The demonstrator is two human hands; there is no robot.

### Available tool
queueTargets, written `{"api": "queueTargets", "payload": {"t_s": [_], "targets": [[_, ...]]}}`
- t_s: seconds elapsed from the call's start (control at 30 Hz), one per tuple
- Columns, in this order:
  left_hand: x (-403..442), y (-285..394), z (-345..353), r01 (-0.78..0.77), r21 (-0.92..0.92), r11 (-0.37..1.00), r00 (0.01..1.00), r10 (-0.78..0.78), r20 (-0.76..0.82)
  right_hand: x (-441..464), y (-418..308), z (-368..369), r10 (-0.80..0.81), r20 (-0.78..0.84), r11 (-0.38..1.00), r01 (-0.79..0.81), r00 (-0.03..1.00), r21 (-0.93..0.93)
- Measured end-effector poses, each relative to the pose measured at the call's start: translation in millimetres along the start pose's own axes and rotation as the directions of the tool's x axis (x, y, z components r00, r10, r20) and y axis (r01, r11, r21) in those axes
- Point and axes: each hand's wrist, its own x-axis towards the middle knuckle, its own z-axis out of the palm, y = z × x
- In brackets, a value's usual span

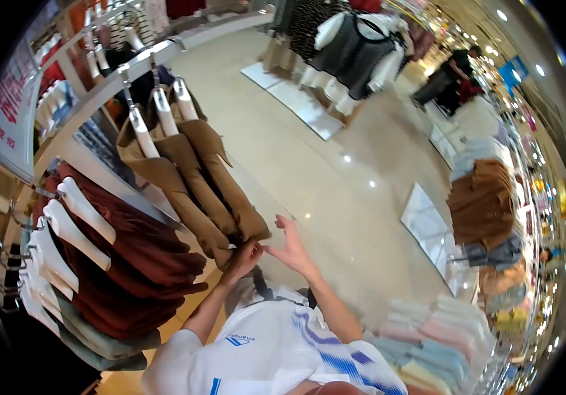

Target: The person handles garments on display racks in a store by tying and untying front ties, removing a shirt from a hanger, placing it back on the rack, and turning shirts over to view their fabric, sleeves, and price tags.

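Observation:
Several tan-brown long-sleeved garments (214, 191) hang on white hangers from the pale rail at the upper left, their sleeves reaching down toward me. At the lower end of one sleeve, my left hand (245, 259) has its fingers closed on the fabric edge; the fingertips are partly hidden. My right hand (289, 246) is just to the right, fingers apart and holding nothing. Its thumb side comes close to my left hand, and I cannot tell whether they touch.
Dark red garments (125, 257) hang on white hangers at the left, below a sign (9, 122). Dressed displays on white bases (309, 112) stand ahead. Racks of brown shirts (484, 204) and pastel clothes (428, 336) line the right. A person (451, 76) is farther off on the tiled floor.

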Motion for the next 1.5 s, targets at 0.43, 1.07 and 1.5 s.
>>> {"api": "queueTargets", "payload": {"t_s": [0.43, 1.07, 1.5], "targets": [[-28, 33, 17, 0.387, -0.064, 0.920, 0.774, -0.362, -0.519, 108, 78, 25, -0.232, 0.635, 0.972, 0.152, 0.737, 0.179], [102, 111, 161, -0.172, -0.735, 0.656, 0.305, -0.674, -0.673, 191, 87, -79, -0.682, 0.720, 0.715, -0.093, 0.126, 0.693], [127, 72, 135, -0.436, -0.658, 0.614, 0.047, -0.715, -0.698, 256, 108, -51, -0.449, 0.871, 0.777, -0.396, 0.197, 0.490]]}}
